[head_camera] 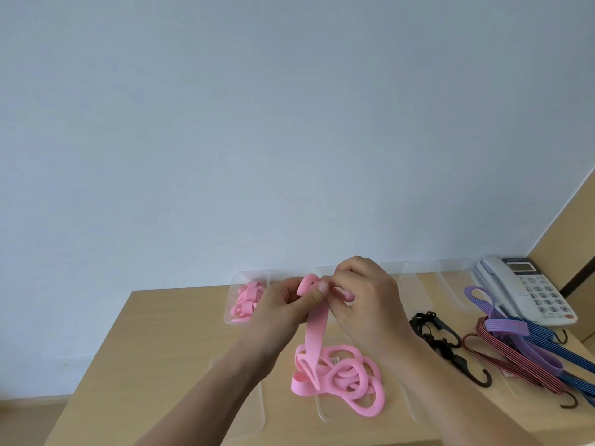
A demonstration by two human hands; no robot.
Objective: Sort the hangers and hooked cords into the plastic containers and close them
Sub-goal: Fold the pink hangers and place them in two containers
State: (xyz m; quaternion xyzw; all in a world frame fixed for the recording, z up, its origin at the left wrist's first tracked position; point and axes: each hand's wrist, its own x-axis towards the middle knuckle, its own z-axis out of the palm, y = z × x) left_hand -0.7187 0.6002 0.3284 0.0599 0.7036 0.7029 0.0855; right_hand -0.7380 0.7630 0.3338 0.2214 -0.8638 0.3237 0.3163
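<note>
Two hands work above mid-table: left hand [283, 313] and right hand [367, 300] both pinch the pink strap [317, 333], its coils resting below (small label unreadable); bare table [145, 355] lies open leftward, hooked cords [505, 326] crowd the right edge

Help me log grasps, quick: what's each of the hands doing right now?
Left hand: closed, pinching the pink strap near its top.
Right hand: closed, fingers curled round the same pink strap's upper end.

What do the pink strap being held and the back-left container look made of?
Pink strap: probably soft matte rubber or silicone; it hangs limp and coils loosely. Container: clear, glossy plastic; pink pieces inside show through its wall.
</note>
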